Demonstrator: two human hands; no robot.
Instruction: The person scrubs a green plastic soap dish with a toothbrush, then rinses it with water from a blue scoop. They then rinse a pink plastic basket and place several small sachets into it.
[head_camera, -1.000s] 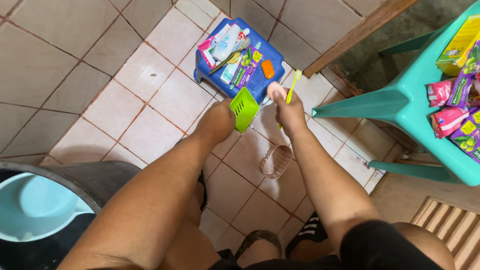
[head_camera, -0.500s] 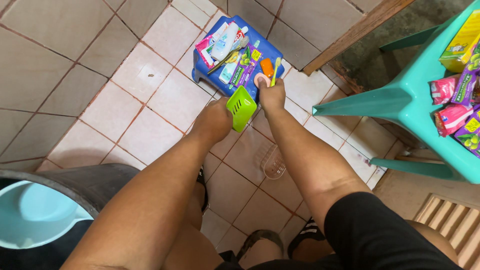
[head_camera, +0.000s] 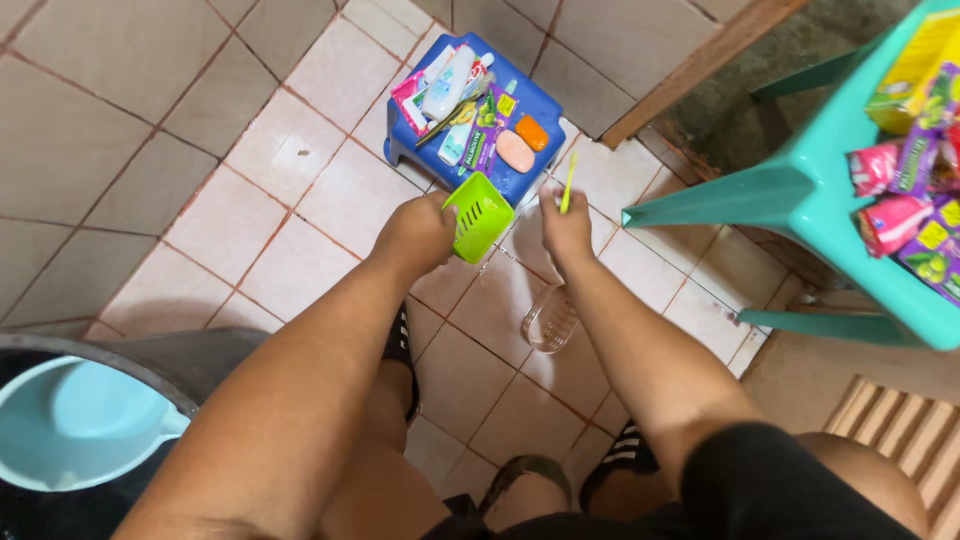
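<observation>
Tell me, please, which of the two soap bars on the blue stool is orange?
The smaller bar, at the stool's right edge; the larger oval one beside it is pale pink.

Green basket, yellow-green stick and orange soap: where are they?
green basket (head_camera: 480, 215), head view, on its slotted inside wall.
yellow-green stick (head_camera: 567, 185), head view, on its thin shaft above the right hand.
orange soap (head_camera: 531, 132), head view, on its top face.

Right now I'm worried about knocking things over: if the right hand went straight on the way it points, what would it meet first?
Probably the blue stool, at its near corner by the orange soap. The right hand holds a yellow-green stick aimed there. Depth is unclear.
</observation>
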